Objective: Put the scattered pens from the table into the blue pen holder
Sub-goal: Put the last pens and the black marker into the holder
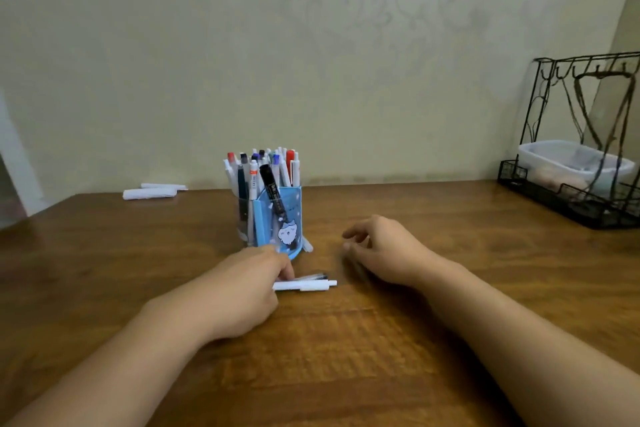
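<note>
Head view: the blue pen holder (277, 218) stands at the centre of the wooden surface (450, 236), already crowded with upright pens, a black marker (273, 192) leaning across its front. Just toward six o'clock from it lie two loose pens side by side: a white pen (306, 285) and, touching it on the twelve o'clock side, a clear pen (311, 277) with a dark tip. Another pale pen end (307, 246) shows at the holder's base at its four o'clock.

The left hand (249, 284) comes in from seven o'clock with its fingers curled down onto the near ends of the two pens; it looks to be pinching them, though whether both are held I cannot tell. The right hand (377, 250), at three o'clock of the pens, hovers with loosely curled fingers and grips nothing.

The step in hand seems to be picking up the last pens. Next, the pens need lifting, tipping upright and threading into a gap among the packed ones without knocking the holder.

At ten o'clock lie white rolled items (152, 191); at two o'clock stands a wire rack (571, 204).
</note>
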